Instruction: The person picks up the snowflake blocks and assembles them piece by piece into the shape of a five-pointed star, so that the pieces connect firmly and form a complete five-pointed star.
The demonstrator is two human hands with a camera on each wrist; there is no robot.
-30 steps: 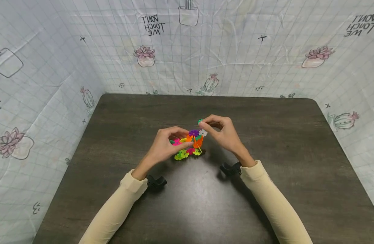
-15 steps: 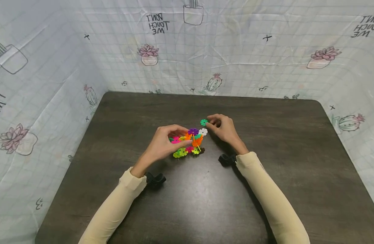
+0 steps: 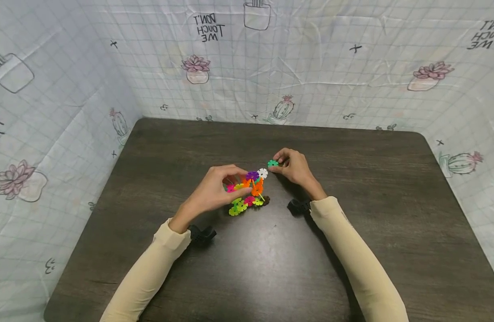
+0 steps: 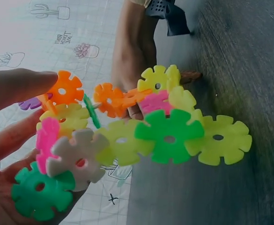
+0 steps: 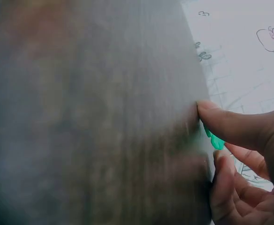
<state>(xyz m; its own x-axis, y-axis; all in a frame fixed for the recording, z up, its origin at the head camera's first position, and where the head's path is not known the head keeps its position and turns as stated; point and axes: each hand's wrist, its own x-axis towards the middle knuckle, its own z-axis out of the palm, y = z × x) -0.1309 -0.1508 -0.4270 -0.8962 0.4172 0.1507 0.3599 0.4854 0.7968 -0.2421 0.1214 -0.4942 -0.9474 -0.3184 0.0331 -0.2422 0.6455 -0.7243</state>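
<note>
My left hand (image 3: 218, 190) holds a model of linked, notched flower-shaped plastic discs (image 3: 256, 190), thumb in front and fingers behind. A purple disc (image 3: 252, 175) and a white disc (image 3: 263, 173) stand at its top right. The left wrist view shows the thumb at an orange disc (image 4: 64, 89), and a chain of yellow discs (image 4: 218, 139) with a green one (image 4: 169, 136) reaching over the tabletop. Just right of the white disc, my right hand (image 3: 297, 167) pinches a loose green disc (image 3: 272, 163) between thumb and fingers. Most of it is hidden in the right wrist view (image 5: 217, 142).
A dark wood-grain table (image 3: 371, 192) lies under both hands. Behind it and at its sides hangs a white printed cloth (image 3: 311, 58). Black wrist mounts (image 3: 202, 235) sit below both hands.
My right hand has drawn slightly back from the model, and the green disc has moved a little right, with more of its face showing. The left hand keeps its hold; the model has shifted slightly.
</note>
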